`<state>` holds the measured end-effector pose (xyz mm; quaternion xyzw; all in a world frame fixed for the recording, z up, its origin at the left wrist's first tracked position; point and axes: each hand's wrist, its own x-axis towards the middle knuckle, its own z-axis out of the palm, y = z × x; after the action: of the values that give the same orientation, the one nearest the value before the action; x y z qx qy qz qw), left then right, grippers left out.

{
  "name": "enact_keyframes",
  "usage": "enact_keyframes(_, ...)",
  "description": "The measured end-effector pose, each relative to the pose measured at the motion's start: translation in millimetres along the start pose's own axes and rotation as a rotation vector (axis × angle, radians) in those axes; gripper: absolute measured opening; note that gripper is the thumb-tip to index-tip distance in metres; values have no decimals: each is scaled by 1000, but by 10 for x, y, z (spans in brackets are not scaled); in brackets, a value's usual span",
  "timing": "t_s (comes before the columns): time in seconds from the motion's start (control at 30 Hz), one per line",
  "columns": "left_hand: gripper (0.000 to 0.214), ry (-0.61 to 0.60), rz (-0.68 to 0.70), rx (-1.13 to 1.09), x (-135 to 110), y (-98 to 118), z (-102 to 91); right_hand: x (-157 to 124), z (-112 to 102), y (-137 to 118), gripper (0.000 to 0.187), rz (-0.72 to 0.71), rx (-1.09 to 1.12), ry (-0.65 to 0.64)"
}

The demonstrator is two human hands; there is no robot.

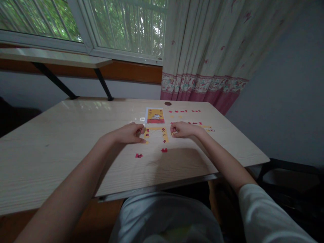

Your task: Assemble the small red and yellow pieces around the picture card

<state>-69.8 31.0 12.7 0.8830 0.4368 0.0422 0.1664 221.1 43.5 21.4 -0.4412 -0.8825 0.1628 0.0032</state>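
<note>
A partly joined jigsaw puzzle (165, 135) lies on the table as a yellow border with red marks, its bottom side open. At its left edge is my left hand (130, 133), thumb and forefinger apart, the thumb tip touching the lower left corner; the other fingers are curled. My right hand (183, 129) is just right of the border, fingers pinched on a small yellow puzzle piece (172, 134) that they partly hide. Nearer me lie two loose red pieces, one puzzle piece (164, 150) below the border and another puzzle piece (139, 155) further left.
Behind the border lies a picture card (155, 116) with a white animal on yellow and red. Rows of loose red pieces (182, 111) and some yellow ones spread to the right. The wooden table (76, 145) meets a curtain (197, 81) and a window at the back.
</note>
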Motion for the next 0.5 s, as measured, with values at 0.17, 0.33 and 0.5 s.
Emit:
enact_keyframes(0.17, 37, -25, -6, -43, -17, 43, -16, -7, 30, 26, 19, -64, 60, 17)
enact_keyframes(0.33, 36, 7, -14, -104, -28, 38, -18, -53, 30, 13, 16, -117, 164, 70)
enact_keyframes(0.5, 26, 123, -24, -115, -22, 20, -36, -19, 102, -36, 17, -170, 396, 280)
